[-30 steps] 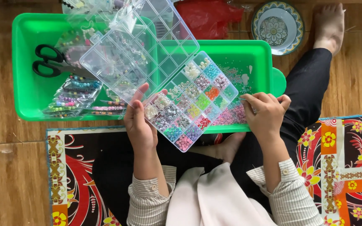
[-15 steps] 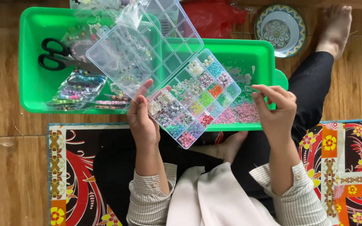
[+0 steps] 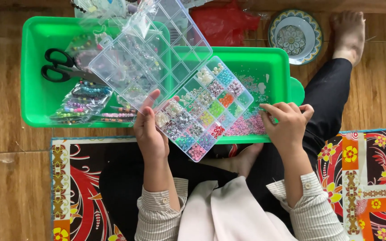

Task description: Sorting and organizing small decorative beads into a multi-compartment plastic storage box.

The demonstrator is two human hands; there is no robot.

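Setting: I am looking down at a home floor, in use as a craft corner. Evidence: wood-plank flooring (image 3: 5, 134); a patterned floor mat (image 3: 371, 178) in red, black and orange, on which the person is sitting barefoot; green plastic trays (image 3: 36, 98) lying on the boards, holding scissors (image 3: 59, 71), bagged bead strands (image 3: 83, 100) and a compartmented bead box (image 3: 202, 111); a decorated ceramic bowl (image 3: 295, 30) resting nearby.

Clear plastic bags of beads (image 3: 83, 100) lie at the left tray's (image 3: 32, 80) front edge — a crumpled red bag (image 3: 224, 24) behind the right tray (image 3: 278, 62).
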